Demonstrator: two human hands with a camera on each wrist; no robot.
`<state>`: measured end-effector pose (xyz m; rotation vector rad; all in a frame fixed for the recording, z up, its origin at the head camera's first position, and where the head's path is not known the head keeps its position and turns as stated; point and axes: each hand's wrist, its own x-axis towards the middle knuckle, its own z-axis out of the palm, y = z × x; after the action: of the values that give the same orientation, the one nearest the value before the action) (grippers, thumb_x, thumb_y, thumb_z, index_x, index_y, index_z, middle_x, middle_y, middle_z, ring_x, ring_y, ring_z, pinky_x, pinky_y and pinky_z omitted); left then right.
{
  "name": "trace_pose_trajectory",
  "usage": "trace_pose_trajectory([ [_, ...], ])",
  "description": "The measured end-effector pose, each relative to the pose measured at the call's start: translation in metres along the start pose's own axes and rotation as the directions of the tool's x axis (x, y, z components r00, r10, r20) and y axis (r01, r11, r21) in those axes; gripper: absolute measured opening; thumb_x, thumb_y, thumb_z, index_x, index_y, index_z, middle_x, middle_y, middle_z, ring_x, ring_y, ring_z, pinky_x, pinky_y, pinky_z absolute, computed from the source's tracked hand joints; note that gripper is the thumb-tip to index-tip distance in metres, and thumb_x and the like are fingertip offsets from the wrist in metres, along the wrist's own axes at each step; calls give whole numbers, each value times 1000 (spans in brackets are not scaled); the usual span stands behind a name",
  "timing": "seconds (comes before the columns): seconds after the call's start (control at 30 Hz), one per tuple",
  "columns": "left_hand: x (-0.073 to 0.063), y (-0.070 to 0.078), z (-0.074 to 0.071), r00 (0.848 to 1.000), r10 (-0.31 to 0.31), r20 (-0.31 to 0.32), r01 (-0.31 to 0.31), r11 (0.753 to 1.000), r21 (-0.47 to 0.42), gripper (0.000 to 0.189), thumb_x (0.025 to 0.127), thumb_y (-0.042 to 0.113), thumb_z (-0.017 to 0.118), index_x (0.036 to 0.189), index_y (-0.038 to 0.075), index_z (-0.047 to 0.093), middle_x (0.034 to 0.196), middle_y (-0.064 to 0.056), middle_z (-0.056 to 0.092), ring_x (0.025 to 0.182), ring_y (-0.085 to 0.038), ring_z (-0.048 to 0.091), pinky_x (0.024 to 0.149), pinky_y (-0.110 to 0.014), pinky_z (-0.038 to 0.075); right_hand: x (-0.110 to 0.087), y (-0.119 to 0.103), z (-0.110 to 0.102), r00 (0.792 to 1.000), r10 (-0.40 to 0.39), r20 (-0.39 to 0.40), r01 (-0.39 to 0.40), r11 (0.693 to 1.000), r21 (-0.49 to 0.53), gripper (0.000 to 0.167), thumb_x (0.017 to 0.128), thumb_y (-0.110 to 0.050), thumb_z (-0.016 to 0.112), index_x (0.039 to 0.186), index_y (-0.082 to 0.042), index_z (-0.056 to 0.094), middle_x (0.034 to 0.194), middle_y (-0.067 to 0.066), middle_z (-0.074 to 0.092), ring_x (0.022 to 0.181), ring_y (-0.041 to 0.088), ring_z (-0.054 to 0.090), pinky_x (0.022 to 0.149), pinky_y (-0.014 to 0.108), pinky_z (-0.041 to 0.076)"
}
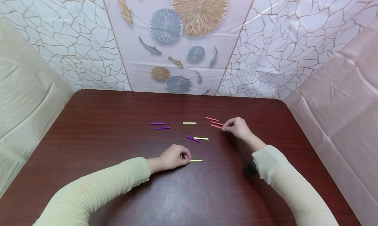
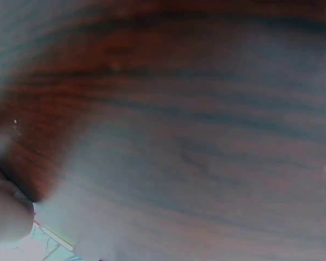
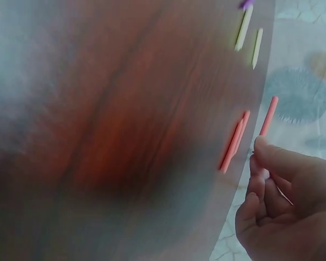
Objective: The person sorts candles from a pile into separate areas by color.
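I have the right hand (image 1: pixel 237 128) right of centre in the head view, thumb and fingertips closed together on one end of a pink stick (image 3: pixel 269 115); in the right wrist view that stick juts upward from the pinch, at the right of the frame; two other pink sticks (image 3: pixel 235 142) lie close together on the desk (image 1: pixel 112 111), just left of it there.

The left hand (image 1: pixel 174 156) rests low, near the centre of my head view, fingers bent and thumb and finger pinching the left end of a yellow stick (image 1: pixel 197 160); my left wrist view is mostly blurred desk, with part of a hand at its lower left, so it adds little about that grip.

Between the hands, around mid-frame, a purple stick (image 1: pixel 191 138) and a second yellow stick (image 1: pixel 202 138) lie very near each other, at differing angles; above them I see a third yellow stick (image 1: pixel 189 123), and to its left two more purple sticks (image 1: pixel 158 123); a patterned backdrop (image 1: pixel 166 25) fills the upper frame behind the desk.
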<state>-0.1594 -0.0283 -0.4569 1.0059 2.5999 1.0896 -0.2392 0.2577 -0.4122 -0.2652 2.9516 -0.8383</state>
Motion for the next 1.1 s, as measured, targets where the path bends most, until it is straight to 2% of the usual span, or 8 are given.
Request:
trace_pose_trajectory([
  [0.37, -1, 0, 0, 1000, -1, 5, 1, 1000, 6, 4, 79, 14, 70, 75, 15, 68, 72, 6, 63, 63, 4, 47, 61, -12, 40, 18, 9, 8, 999, 29, 17, -28, 999, -42, 9, 81, -13, 71, 80, -4, 73, 80, 9, 71, 78, 21, 59, 71, 30, 44],
  [0.57, -1, 0, -1, 1000, 13, -1, -13, 1000, 8, 4, 79, 13, 70, 75, 14, 68, 72, 5, 62, 63, 4, 47, 61, -11, 40, 20, 12, 14, 999, 32, 7, -31, 998, -56, 9, 80, -12, 71, 78, -3, 73, 75, 8, 71, 73, 19, 58, 70, 30, 45],
  [0.87, -1, 1, -1, 1000, 21, 0, -21, 1000, 19, 5, 79, 13, 70, 75, 14, 67, 72, 5, 62, 63, 3, 47, 61, -12, 40, 16, 13, 14, 999, 54, -6, -54, 998, -32, 10, 80, -13, 71, 80, -2, 73, 77, 10, 71, 73, 19, 58, 69, 29, 44],
  [0.97, -1, 1, -1, 1000, 23, 0, -23, 1000, 17, 5, 79, 13, 70, 75, 14, 67, 72, 5, 62, 64, 3, 47, 61, -12, 40, 14, 11, 14, 997, 65, -31, -65, 998, -10, 13, 80, -16, 72, 82, -2, 73, 77, 9, 70, 72, 18, 57, 67, 27, 42],
  [1.1, -1, 0, -1, 1000, 10, 3, -10, 1000, 20, 4, 79, 14, 70, 75, 14, 67, 72, 5, 62, 64, 3, 47, 61, -12, 40, 12, 4, 14, 992, 73, -104, -68, 996, 53, 17, 81, -20, 72, 86, -3, 73, 74, 9, 69, 66, 15, 55, 64, 25, 42],
])
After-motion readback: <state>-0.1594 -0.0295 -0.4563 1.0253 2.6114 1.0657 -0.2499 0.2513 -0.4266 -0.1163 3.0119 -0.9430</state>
